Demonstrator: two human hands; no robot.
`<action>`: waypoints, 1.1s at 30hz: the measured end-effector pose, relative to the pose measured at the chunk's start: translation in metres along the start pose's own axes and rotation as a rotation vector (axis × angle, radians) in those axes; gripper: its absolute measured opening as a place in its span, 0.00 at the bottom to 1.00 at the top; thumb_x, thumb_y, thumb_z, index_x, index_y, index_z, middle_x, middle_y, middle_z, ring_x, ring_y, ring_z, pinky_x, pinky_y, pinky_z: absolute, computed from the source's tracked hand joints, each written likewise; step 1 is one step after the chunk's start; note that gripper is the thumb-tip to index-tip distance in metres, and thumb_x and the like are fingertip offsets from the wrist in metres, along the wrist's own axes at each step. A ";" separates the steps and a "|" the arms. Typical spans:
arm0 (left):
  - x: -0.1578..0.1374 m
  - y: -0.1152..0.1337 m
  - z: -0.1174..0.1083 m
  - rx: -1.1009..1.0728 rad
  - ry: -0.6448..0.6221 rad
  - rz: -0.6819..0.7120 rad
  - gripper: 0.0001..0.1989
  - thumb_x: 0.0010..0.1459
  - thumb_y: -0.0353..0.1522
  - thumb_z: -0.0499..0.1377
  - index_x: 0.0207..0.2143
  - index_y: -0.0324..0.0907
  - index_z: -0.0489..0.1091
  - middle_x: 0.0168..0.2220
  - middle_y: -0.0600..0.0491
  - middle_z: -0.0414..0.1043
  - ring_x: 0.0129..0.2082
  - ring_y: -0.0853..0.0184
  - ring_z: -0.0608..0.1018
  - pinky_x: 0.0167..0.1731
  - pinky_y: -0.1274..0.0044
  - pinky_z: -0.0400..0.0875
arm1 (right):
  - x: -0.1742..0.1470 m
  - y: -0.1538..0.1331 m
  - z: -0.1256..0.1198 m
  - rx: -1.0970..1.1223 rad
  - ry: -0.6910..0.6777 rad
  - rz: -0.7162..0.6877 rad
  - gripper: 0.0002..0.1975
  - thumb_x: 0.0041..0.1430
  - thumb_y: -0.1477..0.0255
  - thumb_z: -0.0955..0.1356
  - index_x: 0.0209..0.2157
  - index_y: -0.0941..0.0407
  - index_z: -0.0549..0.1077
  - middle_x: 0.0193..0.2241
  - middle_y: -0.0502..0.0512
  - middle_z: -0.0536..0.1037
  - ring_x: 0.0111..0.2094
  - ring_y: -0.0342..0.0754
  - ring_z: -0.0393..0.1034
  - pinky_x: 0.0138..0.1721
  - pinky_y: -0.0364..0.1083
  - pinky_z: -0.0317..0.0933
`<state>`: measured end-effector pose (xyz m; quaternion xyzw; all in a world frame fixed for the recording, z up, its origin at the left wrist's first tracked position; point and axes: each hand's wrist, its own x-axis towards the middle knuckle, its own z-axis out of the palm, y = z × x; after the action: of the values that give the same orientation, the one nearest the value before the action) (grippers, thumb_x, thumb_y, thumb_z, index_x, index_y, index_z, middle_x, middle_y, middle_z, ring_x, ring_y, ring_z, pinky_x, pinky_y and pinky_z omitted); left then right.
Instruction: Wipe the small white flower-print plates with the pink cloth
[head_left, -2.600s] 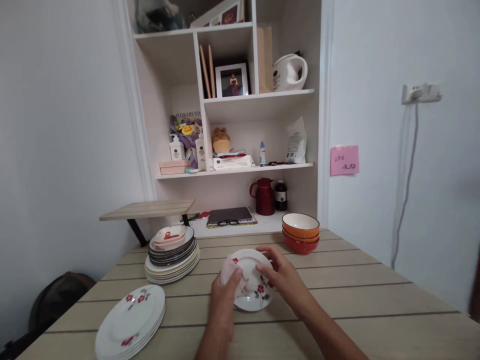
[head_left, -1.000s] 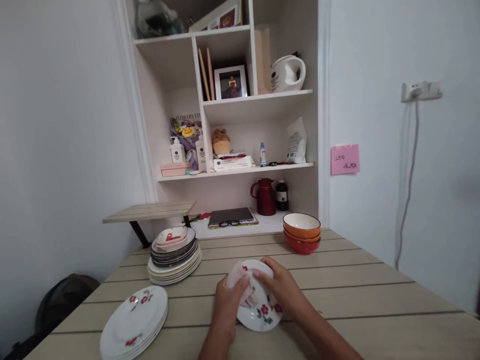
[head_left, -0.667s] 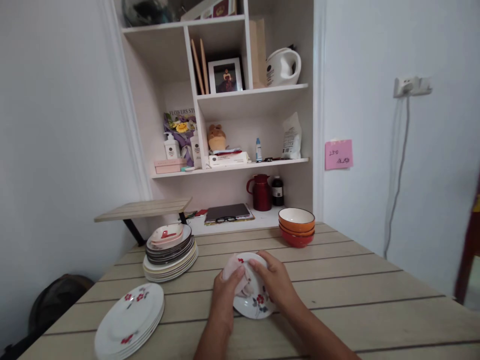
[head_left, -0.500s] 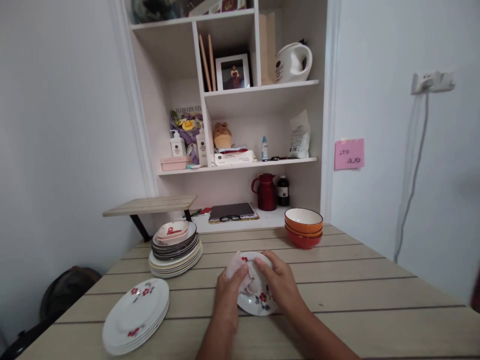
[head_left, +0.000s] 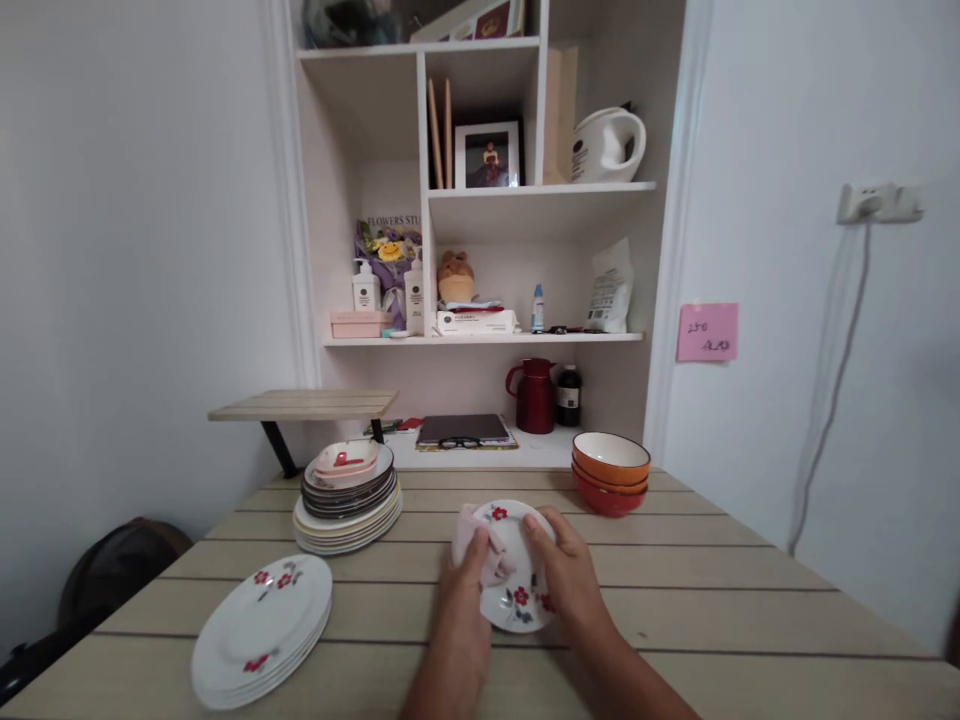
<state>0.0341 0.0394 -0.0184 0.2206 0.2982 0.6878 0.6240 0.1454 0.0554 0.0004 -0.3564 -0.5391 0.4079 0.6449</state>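
A small white plate (head_left: 517, 570) with red flowers and grey leaves is held up, tilted, over the table. My right hand (head_left: 566, 575) grips its right edge, thumb on the face and fingers behind. My left hand (head_left: 466, 590) is closed on a pale pink cloth (head_left: 480, 545) pressed against the plate's left side; some of its fingers are hidden behind cloth and plate. To the left lies a stack of matching flowered plates (head_left: 262, 630). Behind that stands a taller stack of plates (head_left: 349, 505), topped by pink-rimmed dishes (head_left: 346, 457).
Stacked orange and red bowls (head_left: 611, 475) stand at the table's back right. A small raised wooden shelf (head_left: 304, 405) is at the back left. On the ledge behind are a dark red jug (head_left: 535, 397), a dark bottle (head_left: 569, 395) and a laptop-like slab (head_left: 461, 430) with glasses.
The plate has turned slightly in my hands, so its flowers sit at different places. The cloth stays at its left side. The camera view has tilted up a little.
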 end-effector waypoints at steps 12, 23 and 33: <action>-0.013 0.007 0.005 -0.005 0.053 0.037 0.25 0.42 0.40 0.71 0.42 0.36 0.74 0.28 0.48 0.79 0.24 0.63 0.79 0.22 0.78 0.70 | -0.012 -0.011 0.020 0.336 0.101 0.227 0.18 0.53 0.54 0.68 0.39 0.52 0.67 0.29 0.50 0.76 0.28 0.49 0.71 0.26 0.44 0.64; -0.010 0.032 -0.009 0.498 -0.100 0.315 0.22 0.38 0.36 0.73 0.38 0.37 0.78 0.28 0.52 0.78 0.28 0.65 0.77 0.30 0.78 0.72 | 0.003 -0.016 -0.009 -0.273 -0.203 -0.149 0.12 0.54 0.65 0.69 0.41 0.53 0.72 0.34 0.51 0.76 0.37 0.50 0.69 0.40 0.46 0.60; -0.019 0.035 0.000 0.374 -0.091 0.245 0.27 0.41 0.37 0.71 0.45 0.37 0.75 0.34 0.48 0.79 0.29 0.66 0.78 0.31 0.78 0.72 | -0.007 -0.011 -0.001 -0.128 -0.143 -0.154 0.11 0.58 0.62 0.67 0.28 0.55 0.70 0.24 0.47 0.67 0.28 0.46 0.61 0.30 0.43 0.56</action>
<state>0.0108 0.0189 0.0073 0.3977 0.3628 0.6805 0.4971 0.1476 0.0449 0.0071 -0.3247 -0.6343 0.3464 0.6101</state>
